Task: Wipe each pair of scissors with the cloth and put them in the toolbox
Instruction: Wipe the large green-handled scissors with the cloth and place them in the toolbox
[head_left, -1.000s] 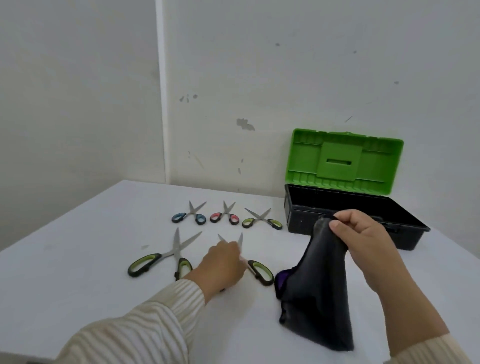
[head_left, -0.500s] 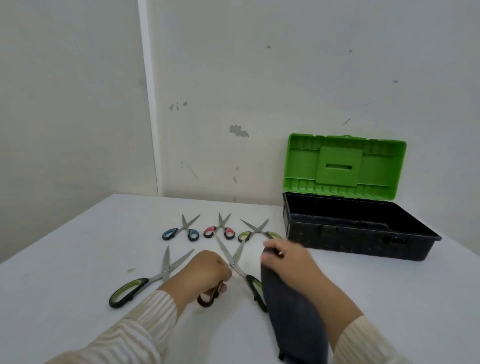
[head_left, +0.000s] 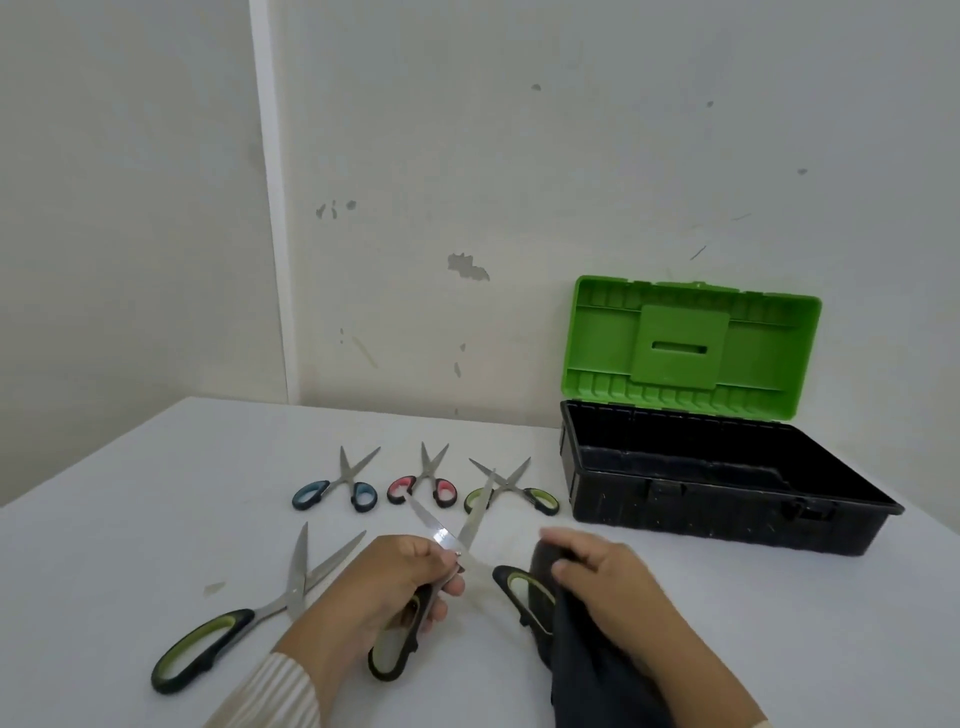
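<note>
My left hand (head_left: 384, 592) grips a large pair of scissors (head_left: 470, 530) with black and green handles, blades spread, lifted a little off the white table (head_left: 130, 519). My right hand (head_left: 618, 587) holds a dark grey cloth (head_left: 592, 670) beside the scissors' right handle. A second large pair (head_left: 244, 618) lies open at the left. Three small pairs lie in a row behind: blue-handled (head_left: 337, 486), red-handled (head_left: 423, 480) and green-handled (head_left: 519, 491). The toolbox (head_left: 727, 499), black with a green lid raised, stands open at the right.
A grey wall and corner rise right behind the table. The toolbox's lid (head_left: 691, 345) leans back against the wall. A small mark (head_left: 214, 587) shows on the tabletop at the left.
My left hand has picked up the large scissors and raised them. My right hand has brought the cloth down and left, next to the scissors.
</note>
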